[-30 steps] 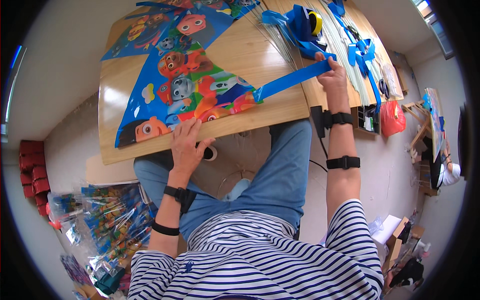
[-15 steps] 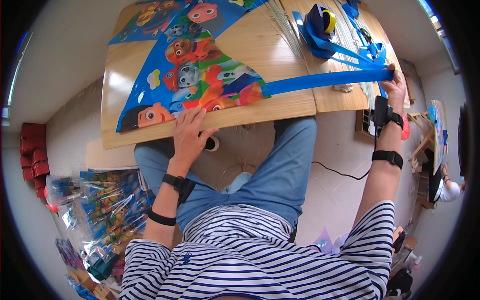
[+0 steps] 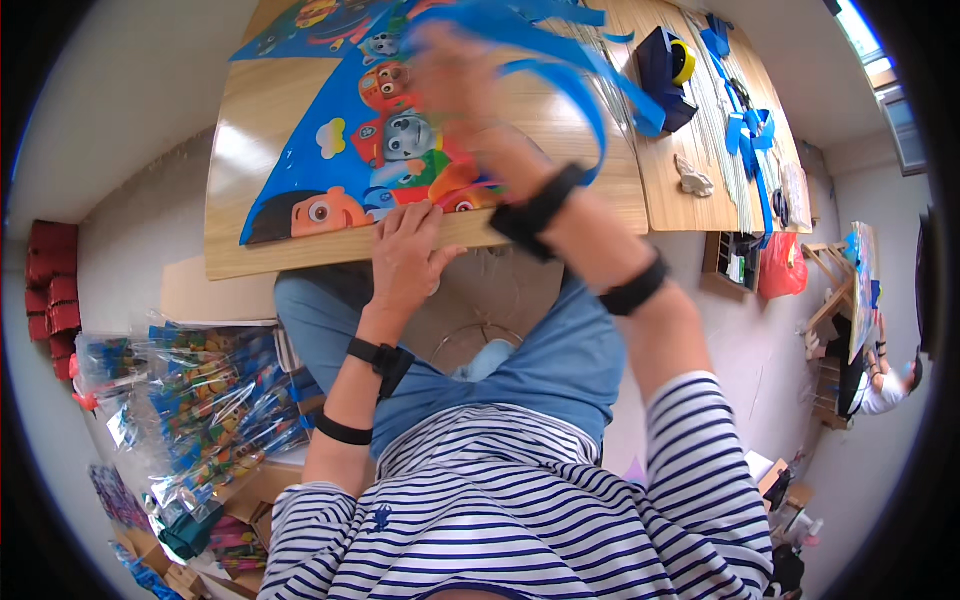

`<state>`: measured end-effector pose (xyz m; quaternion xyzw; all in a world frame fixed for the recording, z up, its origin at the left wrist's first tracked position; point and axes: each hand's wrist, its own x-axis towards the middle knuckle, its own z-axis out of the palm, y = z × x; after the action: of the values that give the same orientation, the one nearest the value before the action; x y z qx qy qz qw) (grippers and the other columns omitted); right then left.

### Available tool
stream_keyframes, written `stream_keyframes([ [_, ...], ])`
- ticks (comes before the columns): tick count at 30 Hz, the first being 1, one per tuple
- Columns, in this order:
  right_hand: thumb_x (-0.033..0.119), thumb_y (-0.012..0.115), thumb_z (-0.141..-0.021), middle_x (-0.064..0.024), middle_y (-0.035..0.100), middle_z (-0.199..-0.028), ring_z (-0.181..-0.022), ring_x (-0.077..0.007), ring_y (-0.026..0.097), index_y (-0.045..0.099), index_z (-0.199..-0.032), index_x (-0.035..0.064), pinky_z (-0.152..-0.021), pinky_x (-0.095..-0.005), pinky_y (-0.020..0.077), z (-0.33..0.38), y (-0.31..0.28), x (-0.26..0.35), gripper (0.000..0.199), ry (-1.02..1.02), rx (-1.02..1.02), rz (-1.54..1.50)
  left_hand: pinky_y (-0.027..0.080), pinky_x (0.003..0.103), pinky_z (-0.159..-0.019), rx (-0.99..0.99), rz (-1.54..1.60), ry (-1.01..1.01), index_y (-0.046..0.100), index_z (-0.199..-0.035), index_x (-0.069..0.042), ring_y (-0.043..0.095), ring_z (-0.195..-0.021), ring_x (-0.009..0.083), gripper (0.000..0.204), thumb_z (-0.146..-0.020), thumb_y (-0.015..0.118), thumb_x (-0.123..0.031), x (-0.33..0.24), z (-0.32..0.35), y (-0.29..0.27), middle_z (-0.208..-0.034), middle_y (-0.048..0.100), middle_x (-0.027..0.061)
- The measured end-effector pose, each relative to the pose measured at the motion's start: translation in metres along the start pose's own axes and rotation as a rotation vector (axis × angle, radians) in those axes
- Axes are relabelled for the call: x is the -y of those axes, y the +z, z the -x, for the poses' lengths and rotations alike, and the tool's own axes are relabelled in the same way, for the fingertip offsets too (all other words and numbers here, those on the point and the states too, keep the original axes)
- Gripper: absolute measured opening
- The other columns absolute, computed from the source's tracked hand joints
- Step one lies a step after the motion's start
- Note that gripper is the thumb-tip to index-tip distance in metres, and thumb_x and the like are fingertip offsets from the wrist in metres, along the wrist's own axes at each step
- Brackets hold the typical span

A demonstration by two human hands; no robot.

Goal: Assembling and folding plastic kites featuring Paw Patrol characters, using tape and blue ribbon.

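From the head camera, the colourful kite [image 3: 370, 150] lies flat on the wooden bench [image 3: 560, 130], its cartoon-printed sail spread out with the lower corner at the near edge. The left hand [image 3: 405, 255] presses down right on that near edge, fingers flat on the sail's corner, pinning it rather than closing round anything. The right hand [image 3: 455, 75] is raised above the sail and blurred with motion; its grip looks closed on the blue ribbon tail [image 3: 560, 60], which loops up and away from the hand toward the far right of the bench, though the blur keeps me from seeing the fingers clearly.

Beyond the right hand's grip, further along the bench, sit a dark blue spool holder with a yellow reel [image 3: 665, 65] and more blue ribbon pieces [image 3: 750, 135]. Below the left hand, on the floor, is a heap of packaged kites in clear bags [image 3: 200, 400].

As I judge it, the sail is laid out and the tail is in hand, but the tail is not yet settled or folded in; packing is undone.
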<state>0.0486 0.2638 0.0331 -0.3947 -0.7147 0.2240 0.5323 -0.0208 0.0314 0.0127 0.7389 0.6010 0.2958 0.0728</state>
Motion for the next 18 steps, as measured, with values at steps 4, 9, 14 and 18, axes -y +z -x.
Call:
stream_keyframes([
  [4, 0.008, 0.068, -0.073, -0.0095, 0.067, -0.07, -0.067, -0.0344, 0.068, 0.061, -0.088, 0.0106, -0.058, -0.0455, 0.0494, 0.088, 0.1, 0.105, 0.017, -0.282, 0.437, 0.278, 0.036, 0.047, -0.113, -0.026, 0.071, 0.014, 0.059, -0.139, -0.009, 0.048, -0.135, 0.0307, 0.059, -0.085, 0.07, -0.029, 0.038, 0.031, 0.019, -0.143, 0.055, 0.011],
  [9, 0.014, 0.071, -0.074, -0.0117, 0.07, -0.074, -0.074, -0.0331, 0.07, 0.064, -0.086, 0.0093, -0.069, -0.0465, 0.051, 0.098, 0.11, 0.115, 0.014, -0.296, 0.601, 0.284, 0.028, 0.051, -0.119, 0.027, -0.006, 0.028, 0.048, -0.151, -0.012, 0.043, -0.142, 0.0289, 0.077, -0.085, 0.073, -0.043, 0.046, 0.042, 0.042, -0.151, 0.049, 0.0114],
  [14, 0.022, 0.072, -0.081, -0.0132, 0.069, -0.1, -0.099, -0.0328, 0.063, 0.068, -0.095, 0.0049, -0.085, -0.0458, 0.048, 0.094, 0.042, 0.1, 0.022, -0.379, 0.53, 0.13, 0.037, 0.052, -0.105, -0.077, 0.073, -0.012, 0.063, -0.132, -0.011, 0.051, -0.128, 0.032, 0.053, -0.084, 0.074, -0.031, 0.029, 0.029, 0.019, -0.136, 0.06, 0.0096],
  [18, 0.034, 0.072, -0.086, -0.0173, 0.06, -0.13, -0.124, -0.0361, 0.053, 0.061, -0.125, 0.0008, -0.105, -0.0523, 0.0396, 0.106, -0.066, 0.077, 0.052, -0.351, 0.363, 0.455, 0.04, 0.047, -0.097, -0.057, 0.001, -0.021, 0.069, -0.12, -0.007, 0.053, -0.119, 0.0279, 0.051, -0.076, 0.081, -0.03, 0.015, 0.016, -0.002, -0.124, 0.063, 0.0059],
])
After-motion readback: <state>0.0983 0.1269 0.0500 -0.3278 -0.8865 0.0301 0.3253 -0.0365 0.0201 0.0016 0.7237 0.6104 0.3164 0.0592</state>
